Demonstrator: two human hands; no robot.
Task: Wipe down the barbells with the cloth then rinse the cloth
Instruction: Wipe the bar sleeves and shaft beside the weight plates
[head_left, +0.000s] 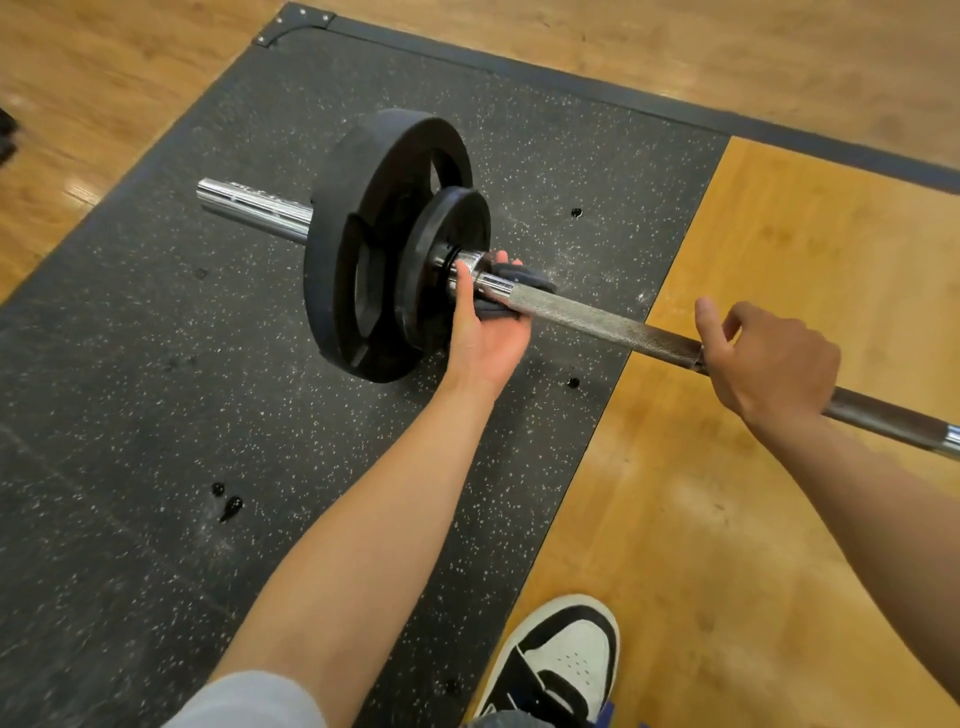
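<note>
A steel barbell (597, 314) lies across a black rubber mat (156, 364), running from upper left to lower right. Two black weight plates (374, 244) sit on its left end. My left hand (485, 322) reaches under the shaft right beside the plates and wraps a dark cloth (511, 278) around the bar, thumb over the top. My right hand (769, 364) grips the shaft farther right, over the wooden platform panel.
The wooden platform panel (779, 519) lies right of the mat, bordered by a dark frame (571, 85). A few dark wet spots (228, 506) mark the mat. My black-and-white shoe (561, 665) stands at the bottom edge. Wood flooring surrounds the platform.
</note>
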